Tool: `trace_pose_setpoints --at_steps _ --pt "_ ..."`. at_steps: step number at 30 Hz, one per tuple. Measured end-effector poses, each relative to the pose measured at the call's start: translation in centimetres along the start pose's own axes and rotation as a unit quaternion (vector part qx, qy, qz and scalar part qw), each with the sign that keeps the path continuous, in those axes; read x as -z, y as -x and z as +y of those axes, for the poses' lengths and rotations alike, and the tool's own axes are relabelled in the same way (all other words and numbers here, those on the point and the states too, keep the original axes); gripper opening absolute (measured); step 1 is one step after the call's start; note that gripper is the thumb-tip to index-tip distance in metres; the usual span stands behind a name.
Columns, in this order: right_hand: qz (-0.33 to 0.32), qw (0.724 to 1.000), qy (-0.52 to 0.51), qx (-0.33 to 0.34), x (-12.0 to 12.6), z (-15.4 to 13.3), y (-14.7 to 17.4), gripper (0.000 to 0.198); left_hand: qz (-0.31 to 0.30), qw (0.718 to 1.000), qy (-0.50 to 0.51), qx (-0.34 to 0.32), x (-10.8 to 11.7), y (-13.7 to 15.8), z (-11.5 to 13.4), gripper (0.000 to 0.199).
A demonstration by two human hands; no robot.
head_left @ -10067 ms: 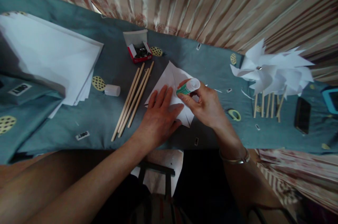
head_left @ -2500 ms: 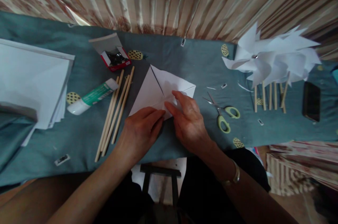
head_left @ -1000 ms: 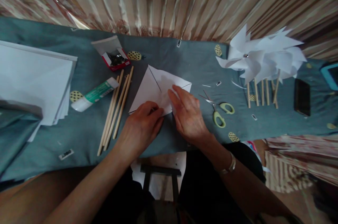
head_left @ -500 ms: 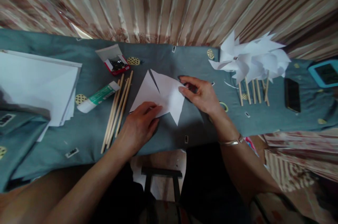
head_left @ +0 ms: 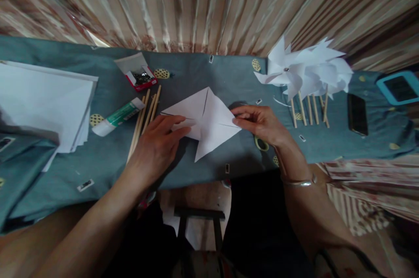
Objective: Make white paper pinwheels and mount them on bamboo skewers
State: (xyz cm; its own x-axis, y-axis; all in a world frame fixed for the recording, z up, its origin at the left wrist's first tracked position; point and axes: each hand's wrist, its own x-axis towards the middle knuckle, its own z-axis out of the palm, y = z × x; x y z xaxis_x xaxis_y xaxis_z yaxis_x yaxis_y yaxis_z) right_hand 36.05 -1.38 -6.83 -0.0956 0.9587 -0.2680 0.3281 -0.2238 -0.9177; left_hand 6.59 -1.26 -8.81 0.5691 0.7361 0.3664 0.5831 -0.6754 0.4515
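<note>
A white square of paper [head_left: 214, 114] with slits cut in from its corners lies in front of me, one flap pointing toward me. On its left side, my left hand [head_left: 160, 140] grips it between thumb and forefinger, which stand slightly apart at the tips. The right corner is pinched between the thumb and fingers of my right hand [head_left: 260, 123]. Just below my right hand shows a dark loop with a yellow-green rim [head_left: 262, 143]; its kind is unclear. Wooden sticks [head_left: 144, 116] lie beside my left hand, which covers their lower part.
Left of the sticks lie a glue stick [head_left: 118, 116], an open box of small metal pieces [head_left: 141, 78] and a stack of white paper [head_left: 49, 103]. To the right are several paper pinwheels on sticks [head_left: 307, 73], a phone [head_left: 357, 114] and a blue-framed device [head_left: 399, 88]. A curtain [head_left: 190, 7] hangs behind.
The paper has turned, and its near flap has shifted left. My left hand has moved left and up to the paper's left side; my right hand has shifted slightly right and down onto a corner.
</note>
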Motion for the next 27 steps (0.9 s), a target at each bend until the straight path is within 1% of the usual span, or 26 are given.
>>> trace_pose_setpoints --at_steps 3,5,7,8,9,10,12,14,17,22,25,27 --pt "-0.076 0.996 0.005 -0.049 -0.4 -0.1 1.8 0.03 0.024 0.999 -0.03 -0.002 0.5 -0.2 0.3 0.038" --pt "-0.093 0.993 0.008 -0.072 -0.9 -0.1 2.6 0.034 0.044 0.997 -0.059 -0.025 0.6 -0.2 1.3 0.037" --pt "-0.091 0.992 0.016 -0.083 -1.3 0.0 2.9 0.038 0.025 0.996 -0.069 -0.059 0.3 0.0 2.8 0.027" --pt "-0.088 0.992 0.02 -0.084 -1.5 0.1 3.0 0.039 0.017 0.994 -0.058 -0.092 0.1 0.2 3.5 0.022" --pt "-0.084 0.993 0.025 -0.083 -1.6 0.2 3.0 0.04 -0.018 0.993 -0.055 -0.102 -0.2 0.4 4.2 0.02" --pt "-0.082 0.993 0.03 -0.079 -1.7 0.3 3.0 0.039 -0.037 0.992 -0.057 -0.106 -0.6 0.6 4.7 0.019" --pt "-0.083 0.993 0.04 -0.073 -1.7 0.5 3.1 0.039 -0.055 0.99 -0.069 -0.109 -1.3 0.9 5.3 0.02" --pt "-0.081 0.993 0.048 -0.069 -1.7 0.6 3.3 0.04 -0.069 0.99 -0.078 -0.1 -1.8 1.0 5.4 0.018" --pt "-0.074 0.994 0.057 -0.061 -1.7 0.7 3.4 0.043 -0.089 0.988 -0.087 -0.094 -1.9 0.9 5.3 0.014" --pt "-0.053 0.993 0.104 -0.027 -1.3 1.1 3.4 0.042 -0.074 0.985 -0.1 -0.116 -1.5 0.7 5.5 0.018" --pt "-0.021 0.989 0.145 0.013 -1.1 1.2 3.5 0.032 -0.073 0.986 -0.095 -0.114 -1.3 0.9 5.5 0.018" --pt "0.005 0.986 0.157 0.054 -1.0 1.1 3.6 0.025 -0.074 0.987 -0.09 -0.106 -1.2 1.0 5.5 0.019"
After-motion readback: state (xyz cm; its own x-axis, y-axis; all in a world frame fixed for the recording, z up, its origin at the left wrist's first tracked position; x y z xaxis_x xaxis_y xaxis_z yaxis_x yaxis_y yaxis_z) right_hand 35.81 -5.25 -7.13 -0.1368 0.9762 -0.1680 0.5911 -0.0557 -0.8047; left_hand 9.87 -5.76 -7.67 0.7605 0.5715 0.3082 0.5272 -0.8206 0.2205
